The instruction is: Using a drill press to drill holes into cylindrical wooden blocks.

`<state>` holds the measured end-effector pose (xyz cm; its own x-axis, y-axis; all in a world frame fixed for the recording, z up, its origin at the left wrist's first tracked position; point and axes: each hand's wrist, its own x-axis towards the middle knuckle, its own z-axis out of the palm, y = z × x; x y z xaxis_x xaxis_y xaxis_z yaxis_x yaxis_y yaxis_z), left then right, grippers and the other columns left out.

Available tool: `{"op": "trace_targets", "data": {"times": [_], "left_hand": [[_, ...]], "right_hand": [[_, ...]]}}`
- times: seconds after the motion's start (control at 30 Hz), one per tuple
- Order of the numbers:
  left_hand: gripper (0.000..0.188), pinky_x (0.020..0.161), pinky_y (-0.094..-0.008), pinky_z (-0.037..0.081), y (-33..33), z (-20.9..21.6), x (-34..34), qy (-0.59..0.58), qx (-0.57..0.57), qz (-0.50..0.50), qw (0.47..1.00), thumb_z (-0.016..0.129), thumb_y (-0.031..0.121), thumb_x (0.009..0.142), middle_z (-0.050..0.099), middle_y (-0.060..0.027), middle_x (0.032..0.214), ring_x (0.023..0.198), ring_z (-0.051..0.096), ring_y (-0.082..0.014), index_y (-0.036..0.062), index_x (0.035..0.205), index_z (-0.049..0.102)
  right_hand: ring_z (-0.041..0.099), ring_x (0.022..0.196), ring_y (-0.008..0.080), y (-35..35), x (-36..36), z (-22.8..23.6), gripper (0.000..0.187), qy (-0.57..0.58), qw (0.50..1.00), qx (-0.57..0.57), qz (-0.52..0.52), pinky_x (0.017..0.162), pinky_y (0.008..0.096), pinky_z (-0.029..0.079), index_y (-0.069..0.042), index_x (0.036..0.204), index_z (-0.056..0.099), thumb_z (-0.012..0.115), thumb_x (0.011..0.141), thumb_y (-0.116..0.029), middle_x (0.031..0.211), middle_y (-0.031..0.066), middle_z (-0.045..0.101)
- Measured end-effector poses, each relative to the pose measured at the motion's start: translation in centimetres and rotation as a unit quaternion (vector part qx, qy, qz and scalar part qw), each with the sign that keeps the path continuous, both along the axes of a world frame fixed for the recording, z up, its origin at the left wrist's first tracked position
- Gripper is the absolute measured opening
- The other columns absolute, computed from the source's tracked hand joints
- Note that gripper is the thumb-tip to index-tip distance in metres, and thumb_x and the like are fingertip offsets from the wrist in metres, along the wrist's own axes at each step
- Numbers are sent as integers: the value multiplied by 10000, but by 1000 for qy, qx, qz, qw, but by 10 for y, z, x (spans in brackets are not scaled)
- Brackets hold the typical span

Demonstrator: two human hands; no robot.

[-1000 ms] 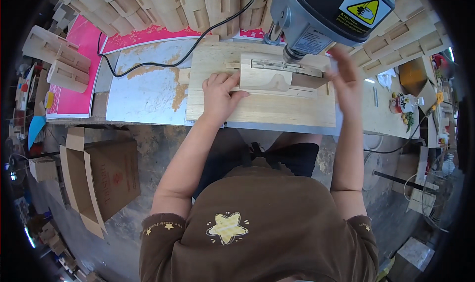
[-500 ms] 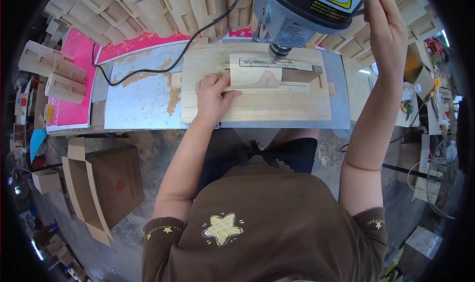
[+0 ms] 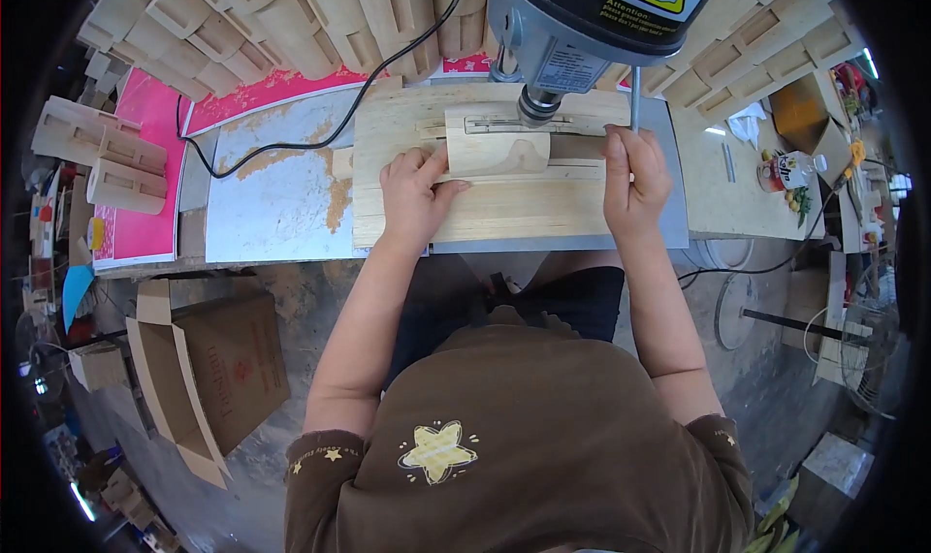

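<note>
A pale curved wooden piece (image 3: 497,153) with a slot along its top lies on a flat wooden board (image 3: 504,209), under the chuck (image 3: 539,105) of a drill press (image 3: 572,30). At its left end, my left hand (image 3: 415,189) presses with bent fingers and holds it, the thumb along the near side. On the right, my right hand (image 3: 640,180) is closed at the lower end of the drill press's thin metal lever (image 3: 635,97). Its fingers partly cover the right end of the brown block (image 3: 577,148) beside the wooden piece. The drill bit is hard to make out.
Rows of similar wooden cylinders (image 3: 310,25) stand behind the board, and several more (image 3: 126,185) lie at the left. A black cable (image 3: 325,144) crosses the table. A cardboard box (image 3: 228,369) sits on the floor; a plastic bottle (image 3: 790,172) stands at the right.
My right hand has come down and inward from the upper right side of the drill press to beside the brown block. The lever now shows, pointing down. My left hand stays at the wooden piece.
</note>
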<state>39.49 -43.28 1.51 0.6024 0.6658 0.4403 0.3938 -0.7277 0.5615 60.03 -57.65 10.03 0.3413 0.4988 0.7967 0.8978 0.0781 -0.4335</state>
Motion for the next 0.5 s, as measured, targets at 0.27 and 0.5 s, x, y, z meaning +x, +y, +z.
{"op": "trace_targets", "data": {"times": [0.27,0.5], "left_hand": [[511,763,-377,357,0,-4,-4,4,-4,-1,1000,786,220,615,516,-12,752,796,517,-223,184,1104,643],[501,828,-409,322,-4,2,2,18,-3,4,1000,781,231,626,534,-20,790,827,522,-233,166,1103,642]], "right_hand": [[507,602,217,-4,0,20,47,-73,997,29,16,564,315,392,-8,843,633,607,824,-42,688,80,563],[416,543,26,45,26,146,281,132,989,34,-53,507,195,301,24,823,638,522,922,-212,599,-28,488]]}}
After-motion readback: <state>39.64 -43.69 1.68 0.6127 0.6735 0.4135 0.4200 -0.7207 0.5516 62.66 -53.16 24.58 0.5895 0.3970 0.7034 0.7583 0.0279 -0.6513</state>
